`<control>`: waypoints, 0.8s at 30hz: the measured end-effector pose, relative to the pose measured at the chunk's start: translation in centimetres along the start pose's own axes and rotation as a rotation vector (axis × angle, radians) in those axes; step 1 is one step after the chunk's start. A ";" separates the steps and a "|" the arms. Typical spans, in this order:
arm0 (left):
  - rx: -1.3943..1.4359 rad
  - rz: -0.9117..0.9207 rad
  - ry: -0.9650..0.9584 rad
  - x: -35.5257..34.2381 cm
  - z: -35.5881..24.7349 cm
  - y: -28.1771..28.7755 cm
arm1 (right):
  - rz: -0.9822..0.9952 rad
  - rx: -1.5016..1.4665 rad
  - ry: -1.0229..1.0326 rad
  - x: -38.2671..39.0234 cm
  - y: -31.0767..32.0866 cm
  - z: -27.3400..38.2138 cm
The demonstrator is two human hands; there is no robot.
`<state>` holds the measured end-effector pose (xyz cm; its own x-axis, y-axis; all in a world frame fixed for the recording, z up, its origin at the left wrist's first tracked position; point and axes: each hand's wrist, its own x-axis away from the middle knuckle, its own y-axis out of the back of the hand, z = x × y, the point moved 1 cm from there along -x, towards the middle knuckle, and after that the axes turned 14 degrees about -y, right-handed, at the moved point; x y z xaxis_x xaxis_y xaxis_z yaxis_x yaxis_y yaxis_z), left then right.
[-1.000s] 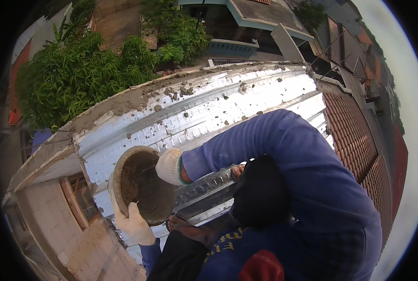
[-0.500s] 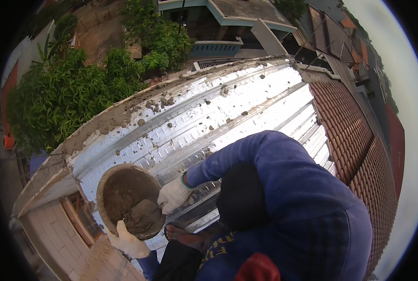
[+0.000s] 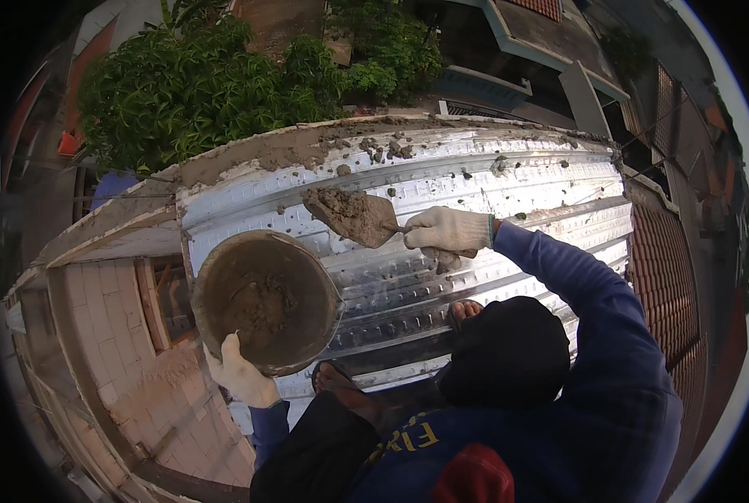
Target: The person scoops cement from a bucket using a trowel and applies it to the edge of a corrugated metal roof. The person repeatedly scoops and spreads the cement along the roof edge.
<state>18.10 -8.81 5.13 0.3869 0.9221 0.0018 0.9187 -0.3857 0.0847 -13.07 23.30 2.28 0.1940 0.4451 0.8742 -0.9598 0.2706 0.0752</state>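
My right hand [image 3: 448, 230], in a white knit glove, is closed round the handle of a trowel [image 3: 379, 223]. Wet grey mortar [image 3: 339, 204] lies heaped on the trowel's blade, which is held over the metal sheet beyond the bucket. My gloved left hand [image 3: 242, 372] grips the near rim of a round bucket [image 3: 331, 277], with the thumb over the edge and the other fingers hidden outside. More mortar [image 3: 261, 308] sits in the bottom of the bucket, which stands on the ribbed metal roofing [image 3: 391, 289].
Crumbs of mortar dot the shiny sheet. A mortar-covered ledge [image 3: 240, 159] runs along its far edge, with a leafy tree [image 3: 207, 92] beyond. Tiled roofing [image 3: 664, 277] adjoins on the right. At lower left, the sheet's edge drops to a block wall [image 3: 110, 310]. My sandaled foot [image 3: 345, 390] stands near the bucket.
The trowel has come up out of the bucket with mortar on it, and my right hand has moved away and to the right. My left hand stays on the rim. The view has shifted.
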 end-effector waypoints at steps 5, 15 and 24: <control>-0.084 -0.031 0.002 0.5 0.2 0.4 | -0.424 0.159 -0.009 -1.8 10.9 2.0; -0.196 -0.017 -0.053 0.8 -0.1 -1.0 | -1.053 0.877 0.049 -14.8 9.4 -0.1; -0.129 0.027 -0.046 0.5 -0.1 -0.4 | -1.074 0.904 0.020 -9.2 12.0 -2.9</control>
<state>17.92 -8.24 5.18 0.4177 0.9077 -0.0395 0.8911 -0.4008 0.2130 -25.84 24.91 -6.24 0.9020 0.3887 0.1878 -0.1392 -0.1497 0.9789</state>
